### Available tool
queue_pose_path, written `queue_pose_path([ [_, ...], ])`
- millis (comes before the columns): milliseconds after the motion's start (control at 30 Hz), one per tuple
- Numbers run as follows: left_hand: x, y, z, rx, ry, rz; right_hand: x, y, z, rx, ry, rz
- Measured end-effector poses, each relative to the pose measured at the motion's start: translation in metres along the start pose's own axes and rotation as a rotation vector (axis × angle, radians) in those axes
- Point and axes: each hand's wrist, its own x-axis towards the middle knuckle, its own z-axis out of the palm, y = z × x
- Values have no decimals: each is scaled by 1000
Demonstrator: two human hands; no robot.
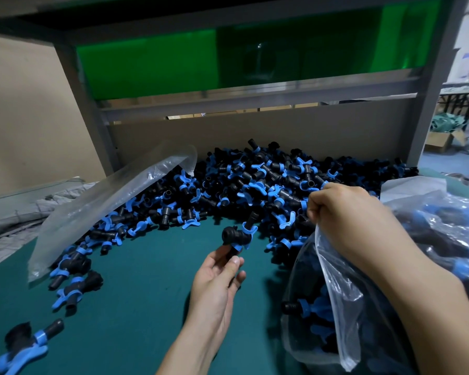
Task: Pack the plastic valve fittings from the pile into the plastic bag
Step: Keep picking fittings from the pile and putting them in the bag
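A big pile of black valve fittings with blue handles (pixel 255 180) covers the back of the green table (pixel 136 307). My left hand (pixel 217 280) pinches one black and blue fitting (pixel 236 238) by its lower end, held up above the table in front of the pile. My right hand (pixel 347 215) grips the upper edge of a clear plastic bag (pixel 333 301), holding its mouth up. Several fittings lie inside that bag at the lower right.
Empty clear bags (pixel 111 201) lie slanted over the pile's left side. Loose fittings (pixel 73 277) are scattered at the left and at the bottom left corner. A filled bag of fittings (pixel 450 234) sits at the far right. A grey metal frame and board wall (pixel 255 131) close off the back.
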Motion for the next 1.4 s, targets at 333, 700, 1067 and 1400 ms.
queue_pose_path([
  [333, 0, -6, 2, 144, 27, 67, -3, -2, -2, -3, -19, -13],
  [700, -3, -10, 1, 319, 18, 189, -1, -1, 0, 17, -4, -27],
  [1067, -1, -11, 0, 341, 40, 173, -2, 0, 1, 11, 0, -30],
  [1400, -3, -12, 3, 367, 43, 174, -3, -4, -2, 16, -24, -19],
])
